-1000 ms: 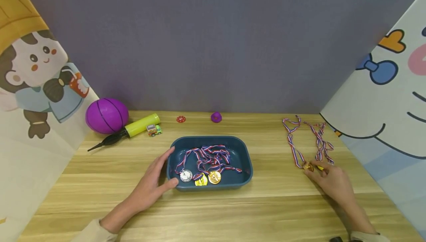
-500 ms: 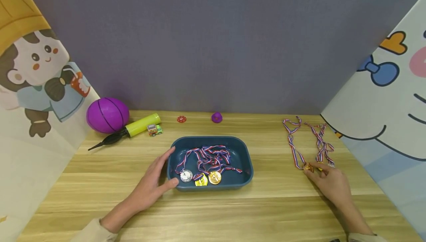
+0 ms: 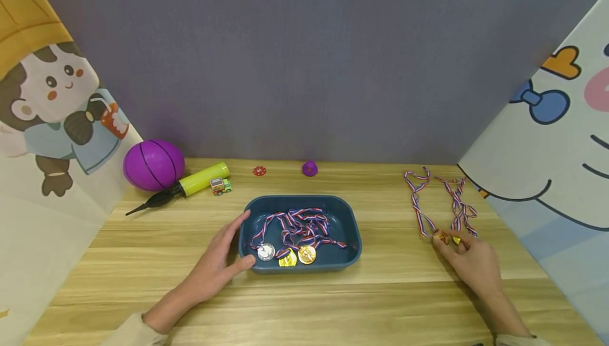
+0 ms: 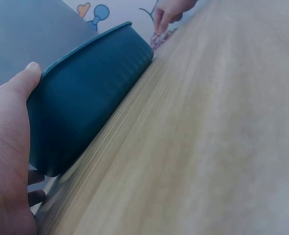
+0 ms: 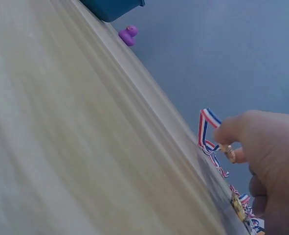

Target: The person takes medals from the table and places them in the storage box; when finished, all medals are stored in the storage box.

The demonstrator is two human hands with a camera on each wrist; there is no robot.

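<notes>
My left hand [image 3: 216, 264] holds the left end of a dark blue plastic basin [image 3: 353, 259], thumb at the front corner and fingers toward the back. In the basin lie a silver medal [image 3: 266, 252], a yellow-gold medal [image 3: 287, 258] and a gold medal [image 3: 306, 254] with tangled striped ribbons [image 3: 304, 224]. At the right, my right hand [image 3: 476, 261] pinches a bronze-coloured medal [image 5: 228, 152] between thumb and index finger, raised off the table. Its red, white and blue ribbon [image 3: 415, 198] trails behind. Another gold medal [image 5: 238, 208] lies under that hand, partly hidden, beside its ribbon [image 3: 458, 203].
Toward the back left are a purple ball [image 3: 154, 165], a yellow hand pump [image 3: 202, 178] and a small toy truck [image 3: 220, 186]. A red poker chip [image 3: 259, 170] and a purple rubber duck [image 5: 128, 35] sit near the grey back wall [image 3: 304, 71]. Printed panels flank both sides.
My right hand has lifted the bronze-coloured medal slightly, and its ribbon has shifted a little. The left hand and the basin stay where they were.
</notes>
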